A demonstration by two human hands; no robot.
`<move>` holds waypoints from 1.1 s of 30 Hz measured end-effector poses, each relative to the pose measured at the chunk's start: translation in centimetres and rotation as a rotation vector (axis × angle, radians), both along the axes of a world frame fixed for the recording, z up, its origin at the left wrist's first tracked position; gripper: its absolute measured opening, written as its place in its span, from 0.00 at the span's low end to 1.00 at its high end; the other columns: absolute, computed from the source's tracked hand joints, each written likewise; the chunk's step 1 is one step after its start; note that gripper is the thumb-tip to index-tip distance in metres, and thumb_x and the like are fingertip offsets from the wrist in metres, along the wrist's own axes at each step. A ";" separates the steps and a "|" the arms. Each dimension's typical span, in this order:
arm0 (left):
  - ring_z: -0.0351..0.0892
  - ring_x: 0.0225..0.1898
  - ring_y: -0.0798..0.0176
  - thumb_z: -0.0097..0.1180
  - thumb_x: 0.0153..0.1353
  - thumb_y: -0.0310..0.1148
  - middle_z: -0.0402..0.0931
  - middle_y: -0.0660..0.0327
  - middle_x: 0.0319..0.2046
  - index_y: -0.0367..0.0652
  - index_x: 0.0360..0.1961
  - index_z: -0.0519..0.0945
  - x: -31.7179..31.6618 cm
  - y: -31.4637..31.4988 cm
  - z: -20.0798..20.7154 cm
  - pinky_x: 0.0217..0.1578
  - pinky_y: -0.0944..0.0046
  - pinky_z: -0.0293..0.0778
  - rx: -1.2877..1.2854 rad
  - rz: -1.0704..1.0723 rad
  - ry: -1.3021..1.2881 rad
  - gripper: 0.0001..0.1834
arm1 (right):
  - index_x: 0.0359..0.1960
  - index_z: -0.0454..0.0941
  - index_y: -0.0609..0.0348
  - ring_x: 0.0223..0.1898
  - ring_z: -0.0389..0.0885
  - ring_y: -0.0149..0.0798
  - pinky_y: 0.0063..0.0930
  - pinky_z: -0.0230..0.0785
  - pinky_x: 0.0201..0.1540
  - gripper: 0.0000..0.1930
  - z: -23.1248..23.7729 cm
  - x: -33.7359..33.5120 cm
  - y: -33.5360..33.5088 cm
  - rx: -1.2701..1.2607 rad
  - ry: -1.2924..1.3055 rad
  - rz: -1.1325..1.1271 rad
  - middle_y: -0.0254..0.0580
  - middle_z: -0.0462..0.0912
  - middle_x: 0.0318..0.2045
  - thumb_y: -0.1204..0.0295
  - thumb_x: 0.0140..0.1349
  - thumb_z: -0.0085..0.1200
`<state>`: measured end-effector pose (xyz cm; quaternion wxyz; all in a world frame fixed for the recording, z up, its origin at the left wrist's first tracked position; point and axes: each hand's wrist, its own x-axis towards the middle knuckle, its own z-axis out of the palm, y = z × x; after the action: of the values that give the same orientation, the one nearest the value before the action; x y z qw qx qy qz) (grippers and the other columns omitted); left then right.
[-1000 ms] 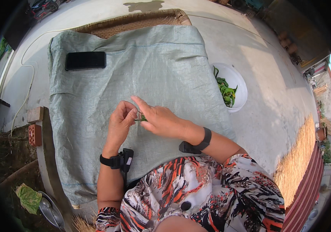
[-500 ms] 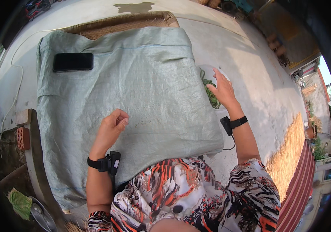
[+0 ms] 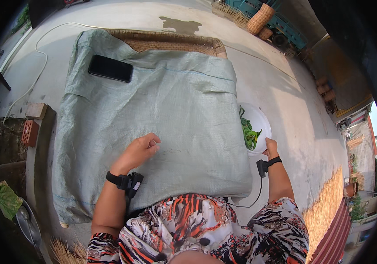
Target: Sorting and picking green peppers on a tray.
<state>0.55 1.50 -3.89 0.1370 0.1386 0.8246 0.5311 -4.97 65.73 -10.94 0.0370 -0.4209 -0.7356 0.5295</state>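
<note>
A pale green woven sack cloth lies spread like a cover in front of me. Above its middle hovers my left hand, fingers loosely curled together, with nothing seen in them. To the right of the cloth is a white round basin, partly hidden by the cloth's edge. Green leaves and peppers lie in it, some with yellowish tips. My right hand grips the basin's near right rim, its thumb on the rim and the other fingers mostly hidden. Both wrists wear black straps with small devices.
A black phone rests on the cloth's far left part. Behind it shows a woven basket's edge. At left are a red hollow brick and a low wall; at right, straw on the concrete floor. A teal vehicle stands far back.
My right hand has come down from over the greens to the basin's rim and closed on it. More of the basin shows. My left hand stays curled above the cloth; the view has shifted.
</note>
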 end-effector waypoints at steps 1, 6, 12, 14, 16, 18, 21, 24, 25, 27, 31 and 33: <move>0.76 0.29 0.68 0.54 0.63 0.28 0.77 0.61 0.29 0.36 0.44 0.75 0.2 -0.2 0.0 0.34 0.65 0.72 0.029 -0.006 -0.024 0.10 | 0.55 0.68 0.68 0.37 0.82 0.58 0.57 0.76 0.31 0.27 0.3 -0.6 -0.6 -0.006 0.042 0.030 0.59 0.78 0.45 0.60 0.60 0.53; 0.76 0.29 0.67 0.54 0.63 0.28 0.77 0.61 0.28 0.36 0.43 0.75 0.5 -0.6 0.0 0.34 0.65 0.73 0.046 0.012 -0.064 0.10 | 0.46 0.73 0.74 0.29 0.83 0.56 0.53 0.77 0.20 0.24 5.7 -3.0 -3.1 0.285 0.030 0.108 0.61 0.81 0.35 0.60 0.61 0.54; 0.77 0.29 0.67 0.54 0.63 0.29 0.76 0.61 0.27 0.36 0.44 0.75 0.2 -0.4 -0.4 0.33 0.65 0.73 0.017 0.004 -0.031 0.10 | 0.38 0.77 0.70 0.24 0.82 0.50 0.44 0.77 0.20 0.20 16.1 -2.6 -3.0 0.620 -0.017 0.138 0.56 0.81 0.28 0.59 0.59 0.54; 0.77 0.29 0.67 0.54 0.63 0.29 0.76 0.61 0.27 0.36 0.44 0.75 0.1 -0.4 -0.5 0.33 0.65 0.73 0.013 -0.004 -0.013 0.11 | 0.37 0.77 0.67 0.23 0.82 0.47 0.40 0.76 0.21 0.20 19.7 -2.3 -2.9 0.783 0.006 0.161 0.54 0.82 0.28 0.58 0.59 0.54; 0.77 0.29 0.67 0.54 0.63 0.30 0.76 0.61 0.27 0.37 0.45 0.76 0.1 -0.4 -0.3 0.33 0.65 0.73 0.047 -0.012 -0.053 0.11 | 0.38 0.78 0.66 0.24 0.81 0.45 0.39 0.75 0.23 0.20 23.4 -2.2 -2.2 0.900 0.051 0.210 0.51 0.82 0.29 0.57 0.59 0.54; 0.77 0.29 0.67 0.55 0.63 0.30 0.76 0.62 0.27 0.37 0.45 0.76 0.0 -0.4 -0.5 0.33 0.65 0.73 0.051 -0.009 -0.061 0.11 | 0.40 0.79 0.66 0.27 0.81 0.43 0.37 0.74 0.27 0.20 27.4 -2.4 -1.8 0.998 0.061 0.286 0.49 0.82 0.29 0.57 0.59 0.54; 0.77 0.29 0.68 0.55 0.63 0.29 0.76 0.62 0.27 0.37 0.45 0.75 -0.2 -0.2 -0.5 0.32 0.65 0.73 0.058 -0.019 -0.072 0.11 | 0.42 0.80 0.65 0.32 0.79 0.36 0.30 0.71 0.37 0.17 32.7 -3.0 -0.7 0.963 0.163 0.395 0.43 0.83 0.30 0.62 0.61 0.54; 0.76 0.28 0.68 0.54 0.63 0.29 0.75 0.63 0.27 0.38 0.45 0.75 0.0 -0.5 -0.5 0.32 0.66 0.73 0.087 -0.014 -0.111 0.11 | 0.43 0.80 0.63 0.33 0.77 0.30 0.25 0.68 0.41 0.13 36.2 -3.4 -6.4 0.911 0.279 0.452 0.36 0.83 0.32 0.68 0.60 0.55; 0.76 0.28 0.68 0.54 0.63 0.30 0.75 0.63 0.26 0.38 0.45 0.75 0.1 -0.6 -0.4 0.33 0.66 0.72 0.112 -0.016 -0.130 0.11 | 0.43 0.81 0.62 0.33 0.77 0.29 0.25 0.68 0.41 0.13 37.0 -3.4 -8.2 0.906 0.300 0.485 0.34 0.83 0.33 0.70 0.59 0.56; 0.75 0.28 0.68 0.53 0.63 0.30 0.74 0.63 0.26 0.38 0.45 0.75 0.1 -0.8 0.3 0.34 0.66 0.72 0.112 -0.024 -0.116 0.11 | 0.43 0.81 0.62 0.33 0.77 0.29 0.25 0.68 0.41 0.13 37.8 -3.4 -11.5 0.892 0.292 0.480 0.35 0.83 0.33 0.70 0.58 0.56; 0.74 0.29 0.69 0.53 0.63 0.32 0.74 0.64 0.28 0.38 0.46 0.75 0.1 -0.8 0.7 0.35 0.66 0.71 0.155 -0.060 -0.084 0.12 | 0.43 0.81 0.59 0.34 0.78 0.30 0.25 0.69 0.41 0.14 37.8 -4.4 -16.3 0.934 0.214 0.620 0.38 0.84 0.33 0.68 0.56 0.57; 0.74 0.30 0.69 0.53 0.64 0.32 0.74 0.64 0.29 0.38 0.47 0.75 0.1 -0.7 1.1 0.35 0.66 0.71 0.193 -0.059 -0.097 0.13 | 0.44 0.81 0.57 0.33 0.79 0.31 0.26 0.70 0.42 0.14 37.2 -4.3 -20.5 1.080 0.163 0.704 0.40 0.83 0.33 0.66 0.57 0.57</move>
<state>0.68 0.82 -2.83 0.1784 0.1494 0.7577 0.6097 -9.24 45.22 26.27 0.1234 -0.0352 -0.9871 0.0957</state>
